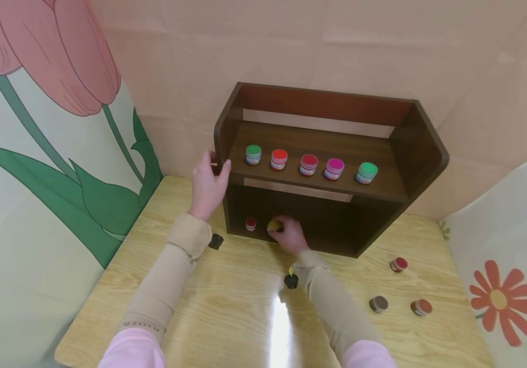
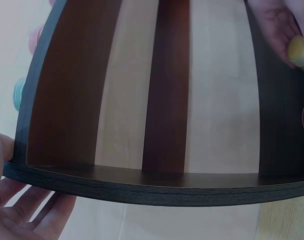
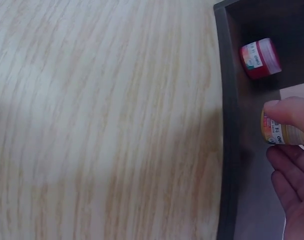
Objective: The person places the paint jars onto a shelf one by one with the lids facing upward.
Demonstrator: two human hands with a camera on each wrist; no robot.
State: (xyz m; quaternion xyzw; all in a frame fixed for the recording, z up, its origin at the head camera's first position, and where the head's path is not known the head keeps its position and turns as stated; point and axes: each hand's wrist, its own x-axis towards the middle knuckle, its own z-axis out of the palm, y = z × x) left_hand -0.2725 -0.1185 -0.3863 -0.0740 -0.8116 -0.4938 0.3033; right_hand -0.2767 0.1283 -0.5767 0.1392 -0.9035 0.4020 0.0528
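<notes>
A dark brown two-tier wooden shelf [image 1: 318, 139] stands on the table against the wall. My left hand [image 1: 209, 186] grips its left side panel, thumb at the front edge and fingers on the outer face. Inside the lower tier, my right hand [image 1: 292, 238] pinches a small yellow paint jar [image 3: 272, 128] between thumb and fingers. Whether the jar touches the bottom board I cannot tell. Left of it on that board sits a red paint jar [image 1: 251, 224]. Along the upper tier stands a row of several jars, among them a green jar [image 1: 253, 154] and a magenta jar [image 1: 334, 168].
On the wooden table [image 1: 226, 306], right of the shelf, are a dark red jar [image 1: 398, 264], a brown jar [image 1: 378, 304] and an orange-red jar [image 1: 421, 307]. Small black objects lie near the sleeves, one [image 1: 215, 241] by the left, another [image 1: 291, 281] by the right.
</notes>
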